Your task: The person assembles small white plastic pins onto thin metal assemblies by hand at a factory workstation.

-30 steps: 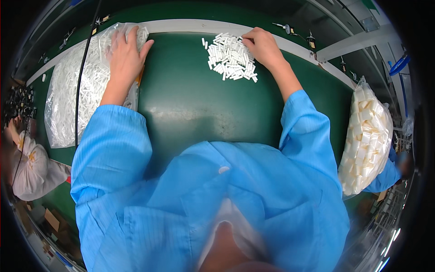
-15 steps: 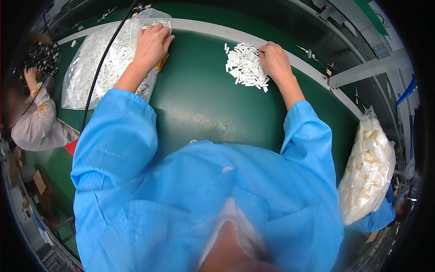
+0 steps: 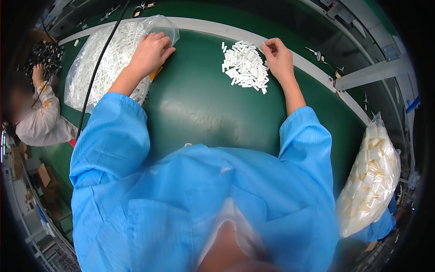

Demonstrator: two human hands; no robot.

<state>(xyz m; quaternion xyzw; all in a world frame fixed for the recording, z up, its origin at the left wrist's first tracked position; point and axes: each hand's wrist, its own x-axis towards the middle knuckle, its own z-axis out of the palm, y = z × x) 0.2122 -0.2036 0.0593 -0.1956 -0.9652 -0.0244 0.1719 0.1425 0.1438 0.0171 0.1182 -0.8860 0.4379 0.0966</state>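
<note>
A large clear plastic bag (image 3: 100,61) full of short white tubes lies on the green table at the left. My left hand (image 3: 152,53) is over the bag's mouth, fingers curled down among the tubes and its thumb sticking out to the right; the fingertips are hidden. Further right is a loose pile of white tubes (image 3: 244,65). Beside the pile's right edge is my right hand (image 3: 278,59), thumb and forefinger brought together at its upper right. Whatever is between them is too small to make out.
A dark cable (image 3: 99,65) hangs across the bag. At the right edge leans a clear bag of cream-coloured blocks (image 3: 369,174). A pale rail (image 3: 213,28) runs along the table's far side. Another person's arm (image 3: 47,120) is at the far left, near dark parts (image 3: 45,56).
My left hand has drawn slightly back toward me at the bag's mouth. My right hand has lifted a little away from the pile, its fingers now held above the pile's edge.
</note>
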